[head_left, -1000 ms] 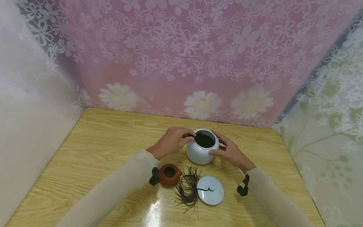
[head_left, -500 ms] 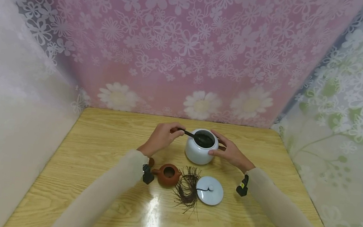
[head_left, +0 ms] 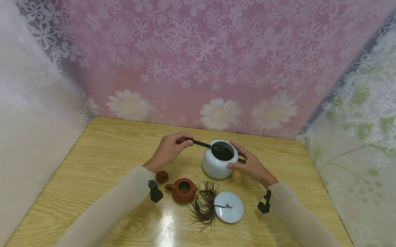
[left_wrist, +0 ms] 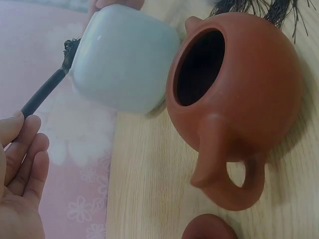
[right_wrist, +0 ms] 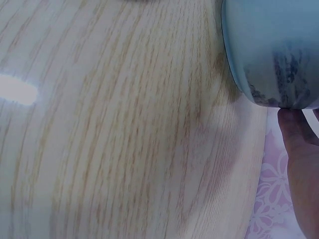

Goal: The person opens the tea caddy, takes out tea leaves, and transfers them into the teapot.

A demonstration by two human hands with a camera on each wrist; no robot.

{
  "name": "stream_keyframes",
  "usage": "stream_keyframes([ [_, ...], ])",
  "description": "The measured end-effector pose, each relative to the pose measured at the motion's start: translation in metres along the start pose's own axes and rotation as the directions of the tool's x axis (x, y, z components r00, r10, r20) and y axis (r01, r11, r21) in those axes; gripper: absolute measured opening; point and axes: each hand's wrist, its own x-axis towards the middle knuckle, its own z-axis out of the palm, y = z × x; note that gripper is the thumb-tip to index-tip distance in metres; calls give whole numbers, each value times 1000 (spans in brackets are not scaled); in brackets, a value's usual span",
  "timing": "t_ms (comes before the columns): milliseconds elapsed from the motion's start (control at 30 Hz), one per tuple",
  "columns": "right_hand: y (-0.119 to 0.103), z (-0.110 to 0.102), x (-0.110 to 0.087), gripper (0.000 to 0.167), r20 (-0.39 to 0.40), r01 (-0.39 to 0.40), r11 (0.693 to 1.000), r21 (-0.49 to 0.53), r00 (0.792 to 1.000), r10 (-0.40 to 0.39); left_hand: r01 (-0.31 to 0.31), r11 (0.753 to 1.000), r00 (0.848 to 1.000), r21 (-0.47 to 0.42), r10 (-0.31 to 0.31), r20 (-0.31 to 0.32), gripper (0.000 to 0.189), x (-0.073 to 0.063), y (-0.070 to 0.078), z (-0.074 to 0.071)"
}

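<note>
In the head view, my left hand pinches the end of a dark tea scoop. The scoop lies across the left rim of a round white jar, its head over the mouth. Dark leaves, apparently tea, show on the scoop head in the left wrist view. Around the jar's right side, my right hand holds it, thumb in front and fingers behind. The jar stands upright and has dark contents. Nearer me sits a lidless reddish-brown teapot, handle to the left; its interior is dark.
The teapot's small lid lies left of it, by my left wrist. Right of the teapot are a bundle of dark thin twigs and the jar's white lid. Patterned fabric hangs behind the wooden table.
My left hand has moved left and slightly up, drawing the scoop handle out of the jar to the rim. The teapot's lid has come into sight. My right hand stays on the jar.
</note>
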Motion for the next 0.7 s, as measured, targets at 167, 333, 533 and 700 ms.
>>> stream_keyframes([
  [167, 0, 0, 0, 90, -4, -1, 1000, -9, 1000, 1, 20, 999, 1000, -43, -21, -10, 25, -3, -1, -2],
  [333, -1, 0, 0, 90, -6, -4, 1000, -11, 1000, 4, 43, 998, 999, -49, -44, -13, 27, -6, 0, -7],
  [533, 0, 0, 0, 90, -5, -3, 1000, -9, 1000, 3, 29, 998, 999, -58, -30, -16, 27, -10, -1, -19],
  [700, 1, 0, 0, 91, -8, -5, 1000, -15, 1000, 5, 23, 998, 1000, -57, -24, -17, 28, -17, -1, -31],
])
